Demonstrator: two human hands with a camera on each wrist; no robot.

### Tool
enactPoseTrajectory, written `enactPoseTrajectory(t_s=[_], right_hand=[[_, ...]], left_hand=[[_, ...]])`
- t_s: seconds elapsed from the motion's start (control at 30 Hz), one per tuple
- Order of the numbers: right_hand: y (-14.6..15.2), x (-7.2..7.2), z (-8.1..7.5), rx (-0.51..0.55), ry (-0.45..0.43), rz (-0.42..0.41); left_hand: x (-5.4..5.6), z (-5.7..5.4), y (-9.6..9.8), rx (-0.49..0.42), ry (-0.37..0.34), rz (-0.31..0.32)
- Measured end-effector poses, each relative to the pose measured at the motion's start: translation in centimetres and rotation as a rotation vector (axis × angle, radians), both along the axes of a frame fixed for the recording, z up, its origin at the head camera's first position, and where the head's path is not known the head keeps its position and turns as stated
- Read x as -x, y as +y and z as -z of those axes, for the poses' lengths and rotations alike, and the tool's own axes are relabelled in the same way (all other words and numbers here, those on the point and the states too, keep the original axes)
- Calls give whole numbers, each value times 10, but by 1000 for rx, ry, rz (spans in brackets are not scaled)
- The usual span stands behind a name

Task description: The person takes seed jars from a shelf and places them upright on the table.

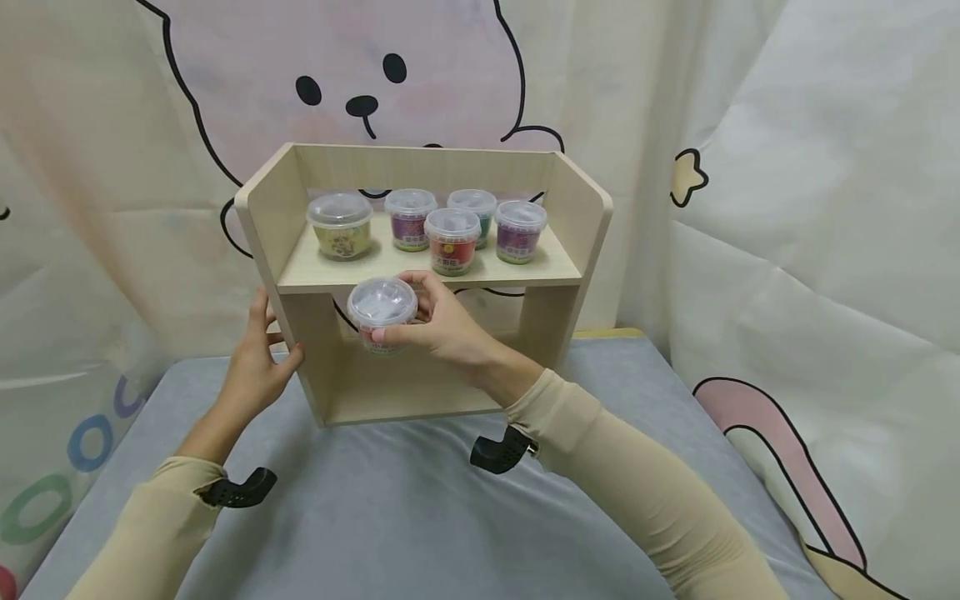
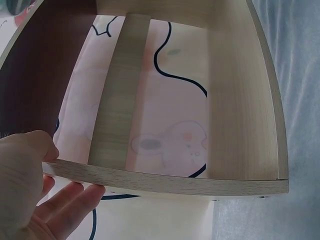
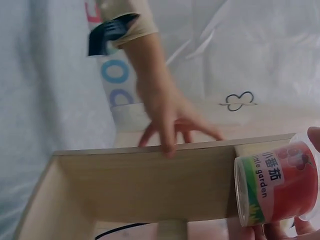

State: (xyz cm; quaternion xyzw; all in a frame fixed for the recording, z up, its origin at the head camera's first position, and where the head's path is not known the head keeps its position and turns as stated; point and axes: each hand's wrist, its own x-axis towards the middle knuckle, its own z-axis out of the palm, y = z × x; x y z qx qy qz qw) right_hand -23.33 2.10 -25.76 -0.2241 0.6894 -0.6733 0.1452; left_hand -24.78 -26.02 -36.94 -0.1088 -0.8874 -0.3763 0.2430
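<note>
My right hand [image 1: 442, 325] holds a clear-lidded plastic cup [image 1: 382, 304] in front of the shelf's upper board, thumb on one side and fingers on the other. In the right wrist view the cup [image 3: 280, 185] shows a red label with "little garden" and green at its base. My left hand [image 1: 255, 367] grips the left side panel of a small wooden shelf [image 1: 322, 358], thumb on the front edge and fingers behind. The left wrist view shows that thumb and those fingers [image 2: 70, 205] around the panel edge.
On the upper board stand a wider yellow-label cup [image 1: 341, 227], a red-label cup [image 1: 452, 243], two purple-label cups [image 1: 410, 221] and a green-label cup [image 1: 474, 212]. The shelf stands on a grey-blue cloth [image 1: 420, 508]. Behind hangs a printed curtain [image 1: 622, 100].
</note>
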Motion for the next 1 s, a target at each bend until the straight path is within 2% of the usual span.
enactPoseTrajectory(t_s=[0.27,0.53,0.77,1.0], right_hand=[[4,-2,46,-17,24,-21],[-2,-6,84,-50,7,-18],[-12,-11,122,-65,-41,-11],[-26,-5,152,-98,-53,37]], left_hand=[[-1,-1,-1,8,-22,-12],[0,4,-1,14,20,-41],[-2,5,-1,-5,7,-27],[1,4,-1,4,43,-10]])
